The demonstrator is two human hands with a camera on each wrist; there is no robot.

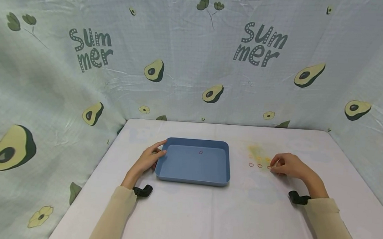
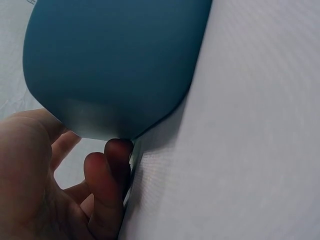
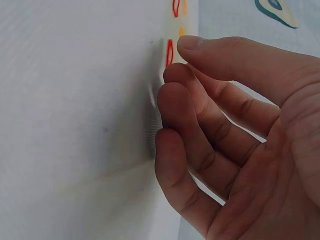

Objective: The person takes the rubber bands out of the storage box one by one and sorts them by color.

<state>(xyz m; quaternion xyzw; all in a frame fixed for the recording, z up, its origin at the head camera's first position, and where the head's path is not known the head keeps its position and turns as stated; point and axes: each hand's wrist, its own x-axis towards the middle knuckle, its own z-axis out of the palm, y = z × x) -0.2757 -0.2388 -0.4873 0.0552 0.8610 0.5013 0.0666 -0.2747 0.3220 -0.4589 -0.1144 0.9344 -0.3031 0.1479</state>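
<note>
A shallow blue tray lies on the white-covered table, with one thin red loop, like a rubber band, inside near its back. My left hand holds the tray's left side, thumb at the rim; in the left wrist view its other fingers curl against the tray's outer wall. Right of the tray, my right hand hovers low, fingers bent and fingertips beside the nearest red rubber band. Two more red bands lie in that row. In the right wrist view, the red band shows past my thumb tip.
Orange bands lie in a row behind the red ones, with a yellowish patch further back. A cloth printed with avocados hangs behind the table. Black wrist devices sit on both wrists.
</note>
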